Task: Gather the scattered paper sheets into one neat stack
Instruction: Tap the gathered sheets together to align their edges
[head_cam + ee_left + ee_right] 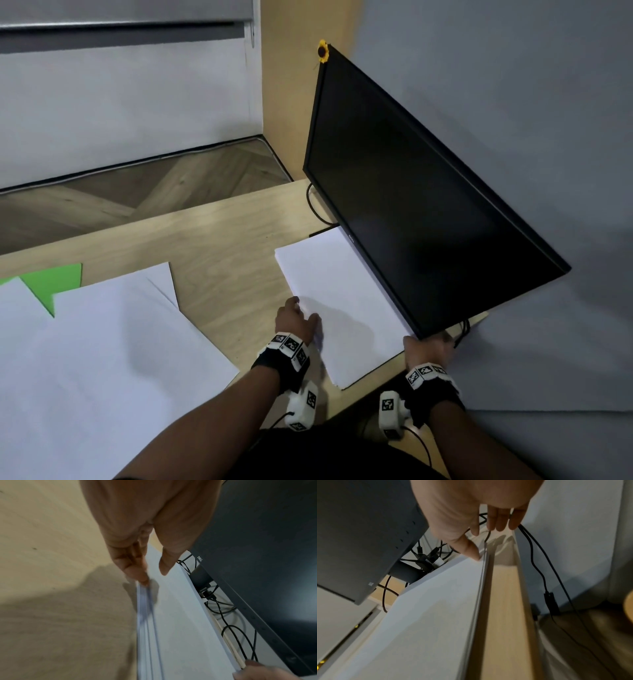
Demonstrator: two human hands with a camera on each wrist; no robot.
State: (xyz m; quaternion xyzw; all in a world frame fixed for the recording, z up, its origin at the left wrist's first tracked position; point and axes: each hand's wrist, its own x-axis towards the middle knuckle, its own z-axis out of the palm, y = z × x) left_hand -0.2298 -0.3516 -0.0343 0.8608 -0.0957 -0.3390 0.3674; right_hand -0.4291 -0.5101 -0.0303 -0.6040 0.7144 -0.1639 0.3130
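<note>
The far right part of the paper stack runs under the tilted black monitor and is hidden there in the head view; the monitor's lower corner also covers most of the right hand's fingers. The left wrist view is blurred along the stack's edge. Black cables trail behind the monitor's stand and over the desk edge. To the left, loose white sheets lie overlapped near a green sheet, well apart from the stack. The left hand has straight fingers set against the stack's left edge, thumb above the top sheet. The right hand touches the stack's right edge with thumb and loosely straight fingers, nothing clasped.
</note>
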